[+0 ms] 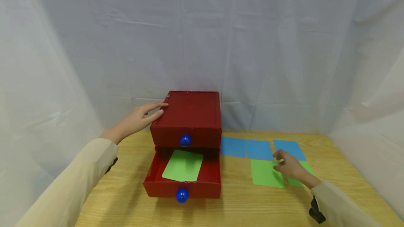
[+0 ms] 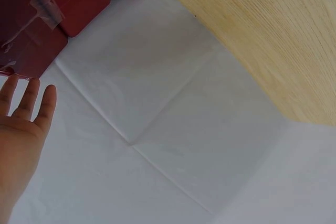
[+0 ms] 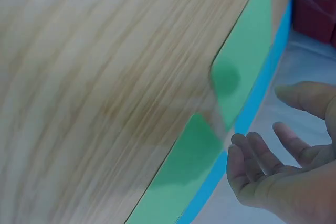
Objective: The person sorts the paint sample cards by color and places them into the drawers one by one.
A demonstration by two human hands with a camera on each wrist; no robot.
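Cards lie in 2 rows on the table [image 1: 126, 192] right of a red chest [image 1: 189, 115] with 2 drawers: 3 blue cards [image 1: 258, 149] at the back, 2 green in front. The near green card [image 1: 266, 173] lies flat, well apart from the chest; the other green card [image 1: 304, 172] is mostly hidden under the right hand [image 1: 288, 167]. A third green card [image 1: 183, 165] already sits in the open bottom drawer [image 1: 183, 181], which is pulled out toward the person; the top drawer [image 1: 185, 136] is closed, blue knob [image 1: 185, 140] facing out.

Left hand [image 1: 140, 118] rests on the chest's top left edge, fingers straight and lying flat, holding nothing, seemingly steadying the chest. In the left wrist view the fingers [image 2: 26, 103] are spread and relaxed beside the red wall.

The right hand hovers low over the gap between the 2 green cards, fingers loosely curved and apart, pinching nothing; the right wrist view shows an open palm above the card edges. Whether a fingertip touches a card I cannot tell.

Judging from this, the step in hand is picking up the next green card for the bottom drawer. The next move calls for getting a fingertip under a thin flat edge, or sliding the card to lift it, then pinching it without dragging its neighbour.
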